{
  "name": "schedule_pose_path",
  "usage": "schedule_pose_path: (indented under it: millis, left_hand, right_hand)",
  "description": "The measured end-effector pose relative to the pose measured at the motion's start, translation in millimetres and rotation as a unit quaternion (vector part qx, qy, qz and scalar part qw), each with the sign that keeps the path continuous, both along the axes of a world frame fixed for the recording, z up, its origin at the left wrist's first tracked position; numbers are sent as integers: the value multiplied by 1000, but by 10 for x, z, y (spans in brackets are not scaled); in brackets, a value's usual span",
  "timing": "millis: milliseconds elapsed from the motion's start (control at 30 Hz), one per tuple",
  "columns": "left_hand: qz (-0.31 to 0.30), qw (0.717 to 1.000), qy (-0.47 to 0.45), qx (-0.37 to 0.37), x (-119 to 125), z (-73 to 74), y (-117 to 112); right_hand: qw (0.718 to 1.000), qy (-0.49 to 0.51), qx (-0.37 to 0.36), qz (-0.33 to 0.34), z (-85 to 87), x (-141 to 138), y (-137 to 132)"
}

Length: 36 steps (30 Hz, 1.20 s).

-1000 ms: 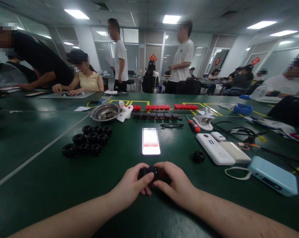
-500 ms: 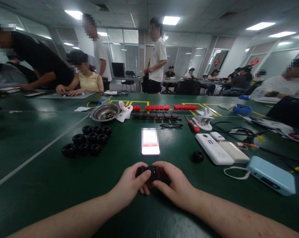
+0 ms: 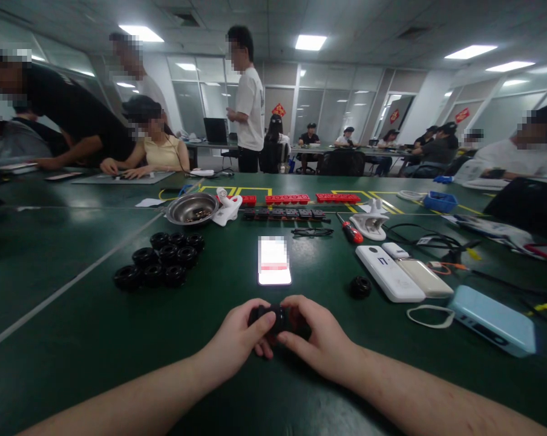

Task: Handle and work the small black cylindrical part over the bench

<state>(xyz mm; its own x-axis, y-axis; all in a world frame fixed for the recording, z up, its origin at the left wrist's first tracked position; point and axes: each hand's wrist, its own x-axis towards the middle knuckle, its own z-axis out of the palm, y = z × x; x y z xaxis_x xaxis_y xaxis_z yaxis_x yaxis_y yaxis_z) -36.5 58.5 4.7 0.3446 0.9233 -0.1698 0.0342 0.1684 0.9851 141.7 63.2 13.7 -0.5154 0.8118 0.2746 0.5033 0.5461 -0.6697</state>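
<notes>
My left hand [image 3: 248, 327] is closed round a black, round, wheel-like part [image 3: 278, 318], thumb lying across its top. On the part's right side, my right hand [image 3: 316, 330] curls thumb and fingers against it, hiding much of that end. A lit phone [image 3: 274, 260] lies flat just beyond both hands. To the left sits a group of several black ring-shaped parts [image 3: 168, 257], similar in look to the held one. A single black ring part [image 3: 360, 287] rests to the right of the phone.
Farther back are a metal bowl [image 3: 192, 209] of small pieces, red strips [image 3: 287, 198], a black strip [image 3: 285, 215], glasses [image 3: 312, 232] and a screwdriver [image 3: 351, 230]. At right lie a white power bank [image 3: 389, 272], a light-blue box [image 3: 494, 318] and cables. Other people sit and stand around.
Both hands keep nearly the same place on the black part, the right fingers shifting slightly. In the background, two standing people have moved left.
</notes>
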Motion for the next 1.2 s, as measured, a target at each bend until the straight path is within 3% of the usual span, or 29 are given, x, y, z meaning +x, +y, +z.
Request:
schedule_pose_path:
  millis: [133, 333, 1200]
  left_hand:
    - [1, 1000, -6, 10, 2, -20, -16]
    - [-7, 1000, 0, -5, -2, 23, -6]
    - [-7, 1000, 2, 11, 7, 5, -26]
  right_hand:
    - [1000, 0, -9, -18, -21, 1, 35]
    - [999, -17, -24, 12, -34, -20, 70]
    - [998, -14, -49, 24, -29, -5, 68]
